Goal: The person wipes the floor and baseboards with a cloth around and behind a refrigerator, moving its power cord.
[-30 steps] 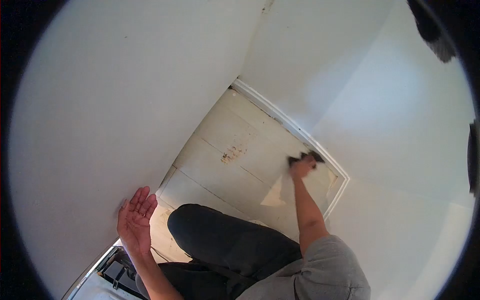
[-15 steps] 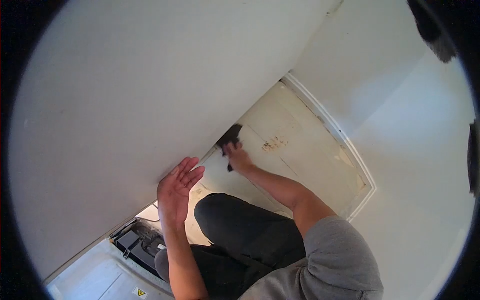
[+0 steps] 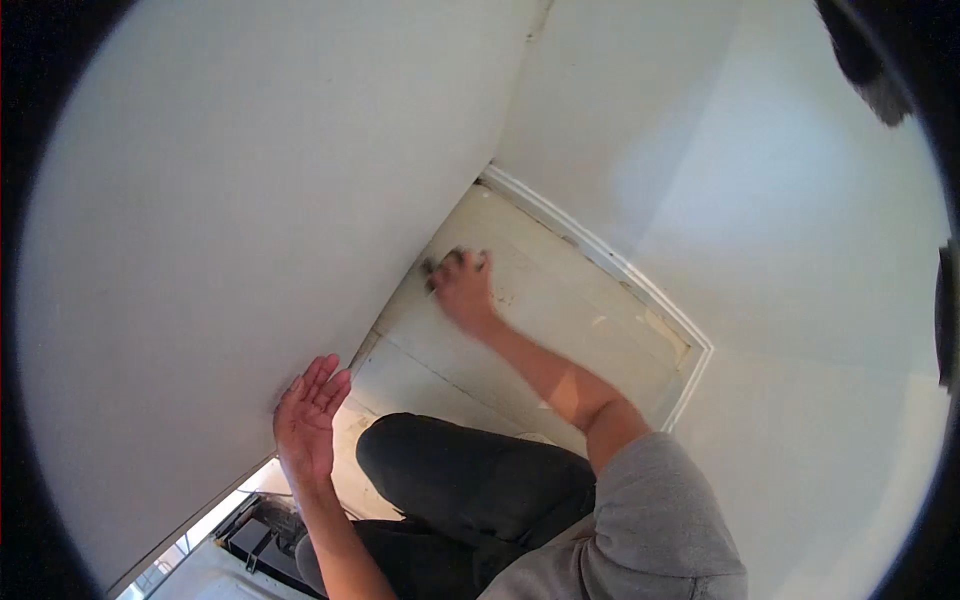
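My right hand (image 3: 463, 288) is stretched out low over the cream floor tiles (image 3: 400, 372), close to the foot of the left wall panel. Its fingers are wrapped over a dark cloth (image 3: 430, 272), blurred and mostly hidden beneath them. Rusty specks show on the tiles beside this hand. My left hand (image 3: 308, 420) is raised with its palm turned up and its fingers apart, its back close to the left wall panel (image 3: 230, 220). Nothing lies in it.
White trim (image 3: 600, 258) runs along the base of the right wall (image 3: 800, 250). My bent knee in dark trousers (image 3: 470, 470) is over the near floor. At the lower left is a pale machine (image 3: 200, 575) with a black part (image 3: 265, 535).
Over the last second my right hand has carried the dark cloth from near the right trim across to the left wall panel. My left hand stays raised and open. The view has shifted.
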A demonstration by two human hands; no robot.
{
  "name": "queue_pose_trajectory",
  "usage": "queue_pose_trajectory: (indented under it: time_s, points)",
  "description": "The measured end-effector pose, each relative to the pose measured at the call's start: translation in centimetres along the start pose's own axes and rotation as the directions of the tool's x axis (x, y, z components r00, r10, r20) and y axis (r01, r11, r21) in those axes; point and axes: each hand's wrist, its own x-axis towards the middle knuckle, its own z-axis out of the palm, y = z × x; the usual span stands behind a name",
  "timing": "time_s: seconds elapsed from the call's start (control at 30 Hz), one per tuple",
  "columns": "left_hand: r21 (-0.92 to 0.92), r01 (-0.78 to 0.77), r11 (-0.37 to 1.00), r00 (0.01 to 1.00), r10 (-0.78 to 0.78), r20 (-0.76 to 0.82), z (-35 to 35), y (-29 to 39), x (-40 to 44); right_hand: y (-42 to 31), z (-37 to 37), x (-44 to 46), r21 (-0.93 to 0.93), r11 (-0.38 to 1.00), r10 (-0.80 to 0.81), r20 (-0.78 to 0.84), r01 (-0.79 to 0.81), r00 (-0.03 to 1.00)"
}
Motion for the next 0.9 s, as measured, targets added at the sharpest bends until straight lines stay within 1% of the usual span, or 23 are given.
queue_pose_trajectory:
  time_s: [0.03, 0.1, 0.13, 0.17, 0.2, 0.23, 0.3, 0.37, 0.43, 0.5, 0.53, 0.57, 0.6, 0.63, 0.7, 0.73, 0.77, 0.8, 0.83, 0.87, 0.9]
  points:
    - [-0.002, 0.009, 1.0, 1.0, -0.009, 0.013, 0.0, 0.0, 0.0, 3.5, 0.0, 0.9, -0.092, 0.994, 0.058, -0.056, -0.063, 0.997]
    - [0.018, 0.001, 1.0, 1.0, -0.001, -0.001, -0.2, -0.1, 0.2, 11.4, 2.0, 1.2, -0.247, 0.963, 0.071, -0.161, -0.11, 0.984]
    - [0.018, 0.012, 1.0, 1.0, -0.012, 0.004, -0.5, 0.0, 0.3, 15.8, 3.5, 0.0, -0.168, 0.96, 0.209, -0.104, -0.225, 0.972]
    - [0.019, 0.027, 0.999, 0.999, -0.027, 0.018, -0.5, -0.2, 0.2, 19.7, 3.9, -1.8, -0.095, 0.933, 0.344, -0.037, -0.346, 0.938]
    - [-0.011, 0.023, 1.0, 1.0, -0.023, 0.011, -0.5, -0.2, 0.0, 21.4, 1.8, -4.2, -0.261, 0.95, 0.165, -0.047, -0.172, 0.985]
    - [-0.04, 0.017, 0.999, 1.0, -0.017, 0.003, -0.5, 0.0, 0.0, 22.3, -0.2, -6.9, -0.416, 0.909, -0.019, -0.023, 0.008, 1.0]
    - [-0.005, 0.023, 1.0, 1.0, -0.023, 0.008, -0.1, 0.1, -0.7, 24.4, -0.4, -12.0, -0.323, 0.938, 0.132, 0.002, -0.124, 0.991]
    - [-0.042, 0.006, 0.999, 1.0, -0.007, -0.028, 0.1, 0.4, -0.8, 25.7, -2.1, -17.2, -0.163, 0.953, 0.244, -0.082, -0.254, 0.966]
    - [-0.024, 0.017, 1.0, 0.999, -0.018, -0.041, 0.0, 0.3, -0.7, 28.0, -2.8, -21.8, -0.377, 0.876, 0.367, 0.117, -0.301, 0.923]
    - [-0.03, 0.02, 0.999, 1.0, -0.021, -0.012, 0.0, 0.3, -0.6, 29.4, -4.5, -25.9, -0.359, 0.833, 0.478, 0.08, -0.422, 0.875]
    - [-0.027, 0.027, 0.999, 1.0, -0.027, -0.007, 0.0, 0.4, -0.4, 29.6, -5.2, -26.7, -0.362, 0.828, 0.485, 0.08, -0.428, 0.871]
    - [-0.02, 0.021, 1.0, 1.0, -0.02, 0.016, 0.0, 0.4, -0.4, 29.8, -6.0, -27.6, -0.152, 0.667, 0.74, 0.021, -0.729, 0.672]
    - [-0.012, 0.016, 1.0, 0.999, -0.016, 0.04, 0.0, 0.4, -0.4, 29.8, -6.4, -28.5, 0.071, 0.39, 0.919, 0.034, -0.918, 0.393]
    - [-0.005, 0.027, 1.0, 0.999, -0.027, 0.041, 0.0, 0.4, -0.3, 29.5, -6.5, -29.1, 0.068, 0.379, 0.923, 0.038, -0.923, 0.382]
    - [-0.015, 0.035, 0.999, 0.999, -0.035, 0.0, 0.1, 0.4, -0.2, 29.3, -7.0, -30.0, 0.012, 0.397, 0.896, -0.222, -0.918, 0.385]
    - [-0.022, 0.035, 0.999, 0.999, -0.035, 0.001, 0.1, 0.2, -0.2, 30.4, -5.8, -30.6, -0.228, 0.19, 0.897, -0.355, -0.955, 0.263]
    - [-0.009, 0.027, 1.0, 1.0, -0.027, 0.004, 0.2, 0.2, -0.2, 31.6, -4.6, -30.9, -0.227, 0.193, 0.896, -0.357, -0.955, 0.266]
    - [0.01, 0.02, 1.0, 1.0, -0.02, 0.003, 0.3, 0.3, -0.3, 32.8, -3.6, -30.5, 0.147, 0.025, 0.932, -0.362, -0.989, -0.03]
    - [0.006, 0.018, 1.0, 1.0, -0.018, 0.002, 0.1, 0.4, -0.4, 33.7, -3.3, -29.7, 0.494, -0.146, 0.913, -0.265, -0.857, -0.309]
    - [0.008, 0.027, 1.0, 1.0, -0.027, 0.007, 0.0, 0.5, -0.3, 33.5, -2.5, -26.6, 0.886, -0.076, 0.852, -0.181, -0.458, -0.491]
    - [0.008, 0.031, 0.999, 0.999, -0.032, 0.016, 0.1, 0.5, -0.2, 33.9, -2.3, -23.3, 0.913, -0.181, 0.721, -0.129, -0.366, -0.68]
